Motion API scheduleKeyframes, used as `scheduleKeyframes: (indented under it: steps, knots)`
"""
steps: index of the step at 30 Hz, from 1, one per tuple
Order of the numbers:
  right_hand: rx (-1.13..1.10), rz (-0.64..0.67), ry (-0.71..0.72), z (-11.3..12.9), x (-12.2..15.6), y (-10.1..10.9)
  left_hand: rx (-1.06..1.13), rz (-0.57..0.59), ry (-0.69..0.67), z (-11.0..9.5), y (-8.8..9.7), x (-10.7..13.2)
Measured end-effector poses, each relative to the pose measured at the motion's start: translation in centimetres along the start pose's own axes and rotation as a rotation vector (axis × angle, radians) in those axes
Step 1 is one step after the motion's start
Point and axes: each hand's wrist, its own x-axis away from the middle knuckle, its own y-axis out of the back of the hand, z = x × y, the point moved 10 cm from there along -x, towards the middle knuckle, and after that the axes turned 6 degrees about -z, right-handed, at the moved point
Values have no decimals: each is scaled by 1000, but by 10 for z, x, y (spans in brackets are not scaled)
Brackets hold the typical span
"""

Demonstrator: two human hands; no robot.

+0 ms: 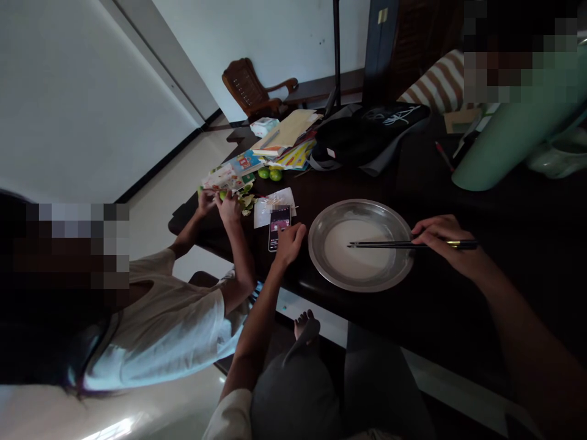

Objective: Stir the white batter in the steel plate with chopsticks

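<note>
A pair of black chopsticks (389,245) with gold bands is held in my right hand (447,241), at the right rim of a round metal basin (316,256). Their tips reach into a milky white liquid (353,260) in the basin. Left of the basin, my left hand (291,242) has its fingers curled at the lower right edge of a phone (279,223) with a lit screen. The phone overlaps a white sheet of paper (263,212) with thin pale sticks on it.
At left, a person (169,318) handles a green fruit (223,195) above peelings (246,201). Limes (275,175), books (288,131) and a black bag (367,134) lie further back. A green cylinder (499,146) stands right; another person in stripes (440,79) sits across.
</note>
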Motion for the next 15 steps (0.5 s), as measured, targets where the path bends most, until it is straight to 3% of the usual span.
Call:
scheduleKeyframes:
  steps: [2, 6, 12, 15]
  knots:
    - [22, -18, -19, -3, -1, 7, 20, 20, -23, 0, -4, 1]
    - [-7, -113, -58, -9, -1, 23, 110, -42, 84, 9, -8, 16]
    - [-8, 26, -1, 1, 2, -6, 288, -65, 222, 13, -27, 39]
    - [14, -47, -11, -3, 1, 5, 319, -67, 237, 16, -28, 44]
